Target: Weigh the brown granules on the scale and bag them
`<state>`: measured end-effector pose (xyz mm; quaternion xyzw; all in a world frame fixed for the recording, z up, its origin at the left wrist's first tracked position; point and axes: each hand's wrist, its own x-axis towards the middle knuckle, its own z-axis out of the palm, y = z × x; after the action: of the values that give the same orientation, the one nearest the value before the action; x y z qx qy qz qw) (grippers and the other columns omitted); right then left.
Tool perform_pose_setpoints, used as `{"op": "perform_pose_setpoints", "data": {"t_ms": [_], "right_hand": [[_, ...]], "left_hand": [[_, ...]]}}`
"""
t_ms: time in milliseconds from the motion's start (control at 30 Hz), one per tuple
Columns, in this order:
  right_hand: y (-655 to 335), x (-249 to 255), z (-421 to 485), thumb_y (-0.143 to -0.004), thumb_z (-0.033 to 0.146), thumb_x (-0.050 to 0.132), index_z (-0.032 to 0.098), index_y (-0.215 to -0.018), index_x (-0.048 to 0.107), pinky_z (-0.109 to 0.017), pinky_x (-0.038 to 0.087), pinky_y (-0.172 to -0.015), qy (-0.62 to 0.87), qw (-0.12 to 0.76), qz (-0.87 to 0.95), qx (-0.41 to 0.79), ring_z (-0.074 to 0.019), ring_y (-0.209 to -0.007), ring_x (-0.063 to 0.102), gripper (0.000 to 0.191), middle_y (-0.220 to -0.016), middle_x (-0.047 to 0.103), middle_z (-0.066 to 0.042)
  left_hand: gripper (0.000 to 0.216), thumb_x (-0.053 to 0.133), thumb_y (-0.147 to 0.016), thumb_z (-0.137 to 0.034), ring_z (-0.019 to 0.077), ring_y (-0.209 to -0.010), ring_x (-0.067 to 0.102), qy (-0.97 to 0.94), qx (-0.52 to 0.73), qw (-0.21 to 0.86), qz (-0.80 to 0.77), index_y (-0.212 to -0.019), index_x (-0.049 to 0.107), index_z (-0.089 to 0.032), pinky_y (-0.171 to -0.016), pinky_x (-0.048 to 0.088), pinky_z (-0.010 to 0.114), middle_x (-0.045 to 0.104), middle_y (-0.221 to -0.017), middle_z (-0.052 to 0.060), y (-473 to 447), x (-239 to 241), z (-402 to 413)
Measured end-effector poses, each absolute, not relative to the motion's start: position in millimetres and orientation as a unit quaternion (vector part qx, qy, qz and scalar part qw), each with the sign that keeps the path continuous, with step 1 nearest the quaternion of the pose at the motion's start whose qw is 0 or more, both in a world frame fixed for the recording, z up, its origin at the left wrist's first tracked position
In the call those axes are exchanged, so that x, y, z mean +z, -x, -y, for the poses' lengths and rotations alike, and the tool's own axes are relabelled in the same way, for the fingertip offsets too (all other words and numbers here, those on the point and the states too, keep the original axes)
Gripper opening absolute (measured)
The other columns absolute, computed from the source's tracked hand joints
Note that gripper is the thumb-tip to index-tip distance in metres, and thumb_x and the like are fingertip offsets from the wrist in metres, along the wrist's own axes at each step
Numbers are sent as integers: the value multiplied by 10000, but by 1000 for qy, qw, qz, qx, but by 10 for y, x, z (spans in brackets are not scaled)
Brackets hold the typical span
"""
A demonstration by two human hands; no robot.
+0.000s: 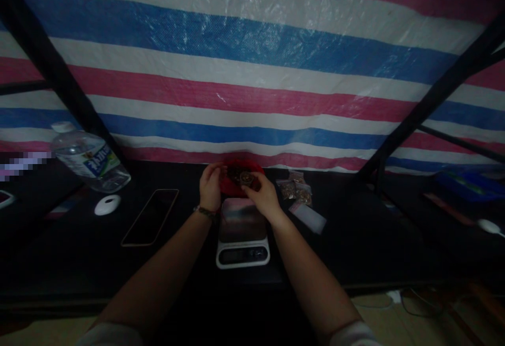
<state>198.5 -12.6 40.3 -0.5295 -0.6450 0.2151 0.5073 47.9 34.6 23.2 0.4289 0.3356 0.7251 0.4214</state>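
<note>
A red bowl [256, 166] of small dark, brassy pieces stands against the striped sheet. At its left rim is my left hand [211, 185], its fingers curled over the edge. My right hand [262, 193] pinches a small cup [246, 179] with brassy bits in it, held over the bowl's right part. Just in front of the bowl lies a white digital kitchen scale [242, 230], its plate bare, between my forearms. To the right of my right hand are several small zip bags [303, 193] filled with small metallic pieces, and a stack of flat clear bags [307, 217].
Left on the black table [355, 251] lie a phone [150, 217], a white mouse [107, 205] and a tilted-looking plastic bottle [92, 159]. Dark metal frame legs [398, 125] rise on both sides. A blue tray [469, 185] sits far right.
</note>
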Motion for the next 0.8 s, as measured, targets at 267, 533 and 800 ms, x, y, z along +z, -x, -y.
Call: {"op": "perform_pose_setpoints", "data": {"t_ms": [267, 533, 800], "right_hand": [[-2491, 156, -60, -692, 295, 668, 190, -1020, 606, -289, 471, -708, 520, 492, 670, 198, -163, -756, 593, 350, -920, 662, -32], [-2569, -82, -29, -687, 286, 676, 202, -1057, 598, -319, 469, -802, 517, 488, 677, 188, -186, -883, 601, 388, -1002, 653, -45], [-2478, 13, 94, -690, 243, 685, 215, -1037, 644, -345, 429, -884, 477, 417, 751, 184, -200, -981, 567, 351, -1010, 654, -40]], "left_hand": [[235, 522, -766, -250, 190, -868, 634, -733, 378, 251, -507, -896, 706, -183, -838, 474, 291, 704, -939, 49, -333, 446, -465], [276, 551, -756, -312, 234, -876, 647, -881, -10, 85, -465, -909, 716, -153, -804, 469, 282, 707, -940, 114, -675, 497, -962], [322, 638, -685, -329, 250, -878, 637, -875, -39, 69, -478, -949, 703, -156, -782, 462, 284, 695, -962, 134, -669, 325, -1094]]}}
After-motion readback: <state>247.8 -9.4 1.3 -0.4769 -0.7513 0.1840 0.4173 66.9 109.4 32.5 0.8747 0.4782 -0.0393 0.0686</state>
